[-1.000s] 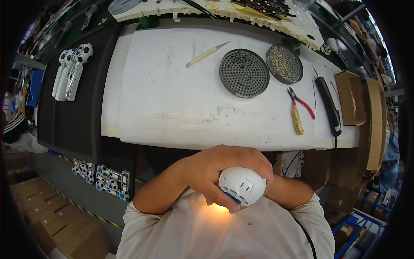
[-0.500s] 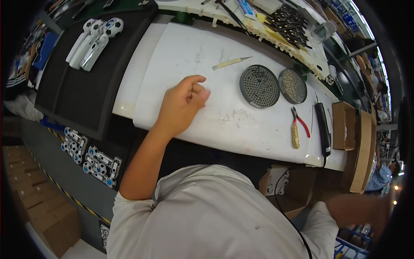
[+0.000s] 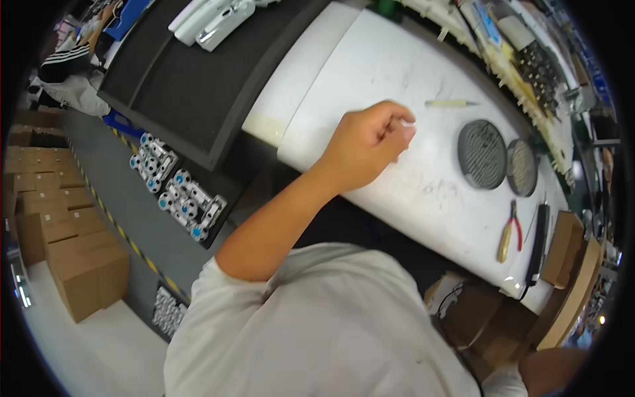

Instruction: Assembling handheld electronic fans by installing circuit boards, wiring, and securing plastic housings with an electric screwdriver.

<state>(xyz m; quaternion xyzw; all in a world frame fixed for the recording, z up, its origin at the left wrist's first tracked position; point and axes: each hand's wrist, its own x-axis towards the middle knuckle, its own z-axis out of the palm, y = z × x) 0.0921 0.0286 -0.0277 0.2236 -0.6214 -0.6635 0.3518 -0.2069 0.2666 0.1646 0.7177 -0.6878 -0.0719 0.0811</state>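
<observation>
Over the white work surface (image 3: pixel 397 66) is my left hand (image 3: pixel 367 145), its fingers curled in toward the thumb. Whatever lies inside the fingers, if anything, is hidden. Just beyond it lies a pale-handled pointed tool (image 3: pixel 453 104). To its right stand a round dark dish with a perforated pattern (image 3: pixel 482 155) and a smaller round dish of small pale pieces (image 3: pixel 522 169). Pliers (image 3: pixel 510 235) with one red and one yellowish handle lie nearer, beside a black pen-shaped electric tool (image 3: pixel 538 245). Of my right arm only a part shows at the lower right edge; the hand is out of the picture.
A black tray (image 3: pixel 192 86) at the left holds white and chrome parts (image 3: pixel 221 23). Below it are chrome assemblies with blue dots (image 3: pixel 188 205). Cardboard boxes (image 3: pixel 89 264) stand at far left, open cartons (image 3: pixel 565 248) at right. Dark parts (image 3: pixel 539 73) lie on the back ledge.
The view has turned, so the bench appears shifted right and more floor shows at left. My left hand keeps its curled pose. My blurred right forearm has dropped lower at the right edge.
</observation>
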